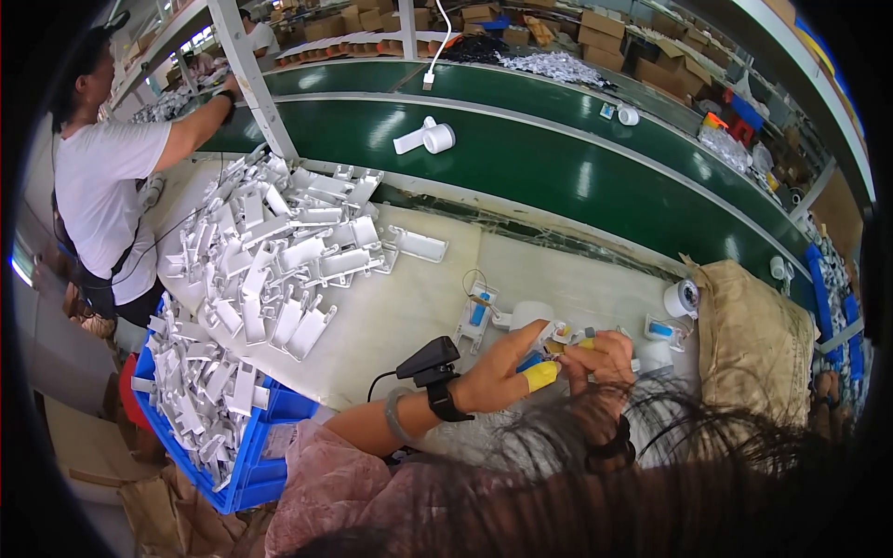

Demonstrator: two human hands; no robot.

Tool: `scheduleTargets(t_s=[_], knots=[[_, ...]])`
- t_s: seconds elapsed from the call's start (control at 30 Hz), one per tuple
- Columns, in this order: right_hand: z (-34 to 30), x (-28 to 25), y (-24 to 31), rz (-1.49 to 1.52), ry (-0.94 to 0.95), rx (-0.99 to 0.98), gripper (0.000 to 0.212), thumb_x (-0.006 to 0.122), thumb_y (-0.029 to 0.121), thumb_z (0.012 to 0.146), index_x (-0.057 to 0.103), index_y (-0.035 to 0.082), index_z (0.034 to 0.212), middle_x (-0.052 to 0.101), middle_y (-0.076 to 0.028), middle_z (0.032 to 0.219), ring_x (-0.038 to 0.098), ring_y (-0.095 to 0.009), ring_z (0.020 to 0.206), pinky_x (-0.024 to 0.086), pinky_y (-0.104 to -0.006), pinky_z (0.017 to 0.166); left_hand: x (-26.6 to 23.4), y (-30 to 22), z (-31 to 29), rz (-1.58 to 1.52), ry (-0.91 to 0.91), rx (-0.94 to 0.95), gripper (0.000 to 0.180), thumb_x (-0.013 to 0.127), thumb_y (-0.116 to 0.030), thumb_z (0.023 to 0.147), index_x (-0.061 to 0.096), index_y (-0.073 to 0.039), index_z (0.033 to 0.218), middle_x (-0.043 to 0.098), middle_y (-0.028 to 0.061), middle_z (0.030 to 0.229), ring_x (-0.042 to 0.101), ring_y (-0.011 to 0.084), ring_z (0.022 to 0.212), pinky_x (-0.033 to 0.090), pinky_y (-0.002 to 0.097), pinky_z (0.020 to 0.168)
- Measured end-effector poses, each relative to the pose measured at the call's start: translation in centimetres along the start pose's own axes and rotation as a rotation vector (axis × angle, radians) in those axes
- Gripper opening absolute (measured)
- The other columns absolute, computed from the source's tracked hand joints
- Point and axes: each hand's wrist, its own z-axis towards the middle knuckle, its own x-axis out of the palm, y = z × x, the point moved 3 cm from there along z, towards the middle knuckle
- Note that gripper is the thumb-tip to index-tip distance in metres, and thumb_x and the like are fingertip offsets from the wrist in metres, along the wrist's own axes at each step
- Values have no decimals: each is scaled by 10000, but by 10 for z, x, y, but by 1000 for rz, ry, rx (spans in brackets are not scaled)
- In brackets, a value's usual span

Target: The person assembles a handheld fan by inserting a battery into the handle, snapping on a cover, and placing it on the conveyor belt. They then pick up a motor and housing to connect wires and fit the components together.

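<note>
My left hand (498,377) and my right hand (605,367) meet over the bench, both with yellow covers on fingertips. Between them is a small part with a blue piece (530,361), pinched by my left thumb and finger. My right fingers are pressed together at its other side; what they pinch is too small to make out. Just beyond the left hand lies an open white housing (473,321) with a blue cell and a thin wire loop. To the right of my hands sits a similar white unit with a blue cell (661,330), close to a round white lamp head (682,298).
White plastic housings (279,242) are heaped at the left, with more in a blue bin (246,484) below. A green conveyor (530,177) runs behind, carrying a white lamp (437,138). A tan sack (755,344) lies right; a white cable (437,46) hangs above. A person (112,177) works at left.
</note>
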Motion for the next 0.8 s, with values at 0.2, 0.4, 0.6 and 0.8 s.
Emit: scheduleTargets(t_s=[0.2, 0.4, 0.6, 0.8], knots=[[3, -2, 3, 4, 6, 17, 260, 777, -20, 603, 685, 89, 821, 575, -47, 785, 559, -265, 801, 464, -391, 802, 1, 2, -2, -23, -10, -22, 375, 524, -146, 940, 435, 22, 1264, 593, 112, 1002, 563, 210, 913, 442, 309, 823], [2, 6, -3, 42, 27, -1, 252, 774, -11, 614, 687, 86, 829, 575, -43, 778, 562, -221, 770, 456, -395, 841, -4, 11, -4, 7, -38, -99, 345, 512, -168, 944, 460, -6, 1244, 591, 126, 979, 564, 206, 882, 447, 303, 788], [5, -7, 6, -65, 21, -25, 241, 770, -10, 619, 677, 76, 825, 563, -43, 759, 561, -215, 745, 457, -396, 848, 4, -1, 4, 35, -18, 13, 313, 514, -186, 947, 487, -24, 1213, 579, 82, 878, 562, 160, 802, 452, 286, 728], [4, 3, 6, -110, 22, -88, 267, 760, -15, 627, 659, 74, 858, 550, -56, 789, 561, -245, 751, 452, -404, 847, -3, 4, 0, 47, -23, -180, 270, 521, -182, 942, 501, -28, 1163, 573, 101, 839, 551, 170, 731, 452, 306, 679]])
